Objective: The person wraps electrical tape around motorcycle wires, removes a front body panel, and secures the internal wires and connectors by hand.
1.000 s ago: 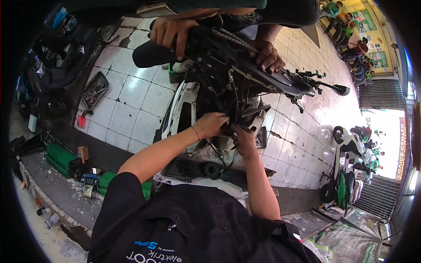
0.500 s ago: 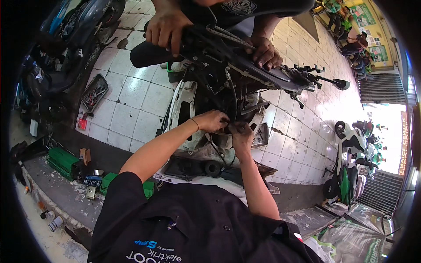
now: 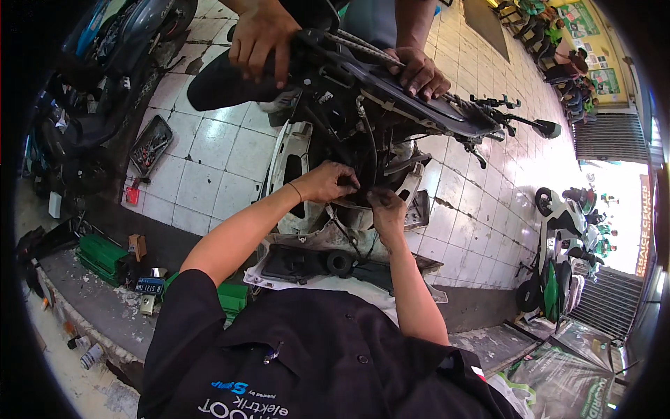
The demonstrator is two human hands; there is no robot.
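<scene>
Two hands work mid-frame, near each other: my left hand and right hand, fingers curled, just below the tilted dark motorcycle at upper centre, where a co-worker's hands rest. I judge this close fingertip work; next calls for steadiness. Shadow means I cannot tell what either grips; the co-worker's head is cut off.
</scene>
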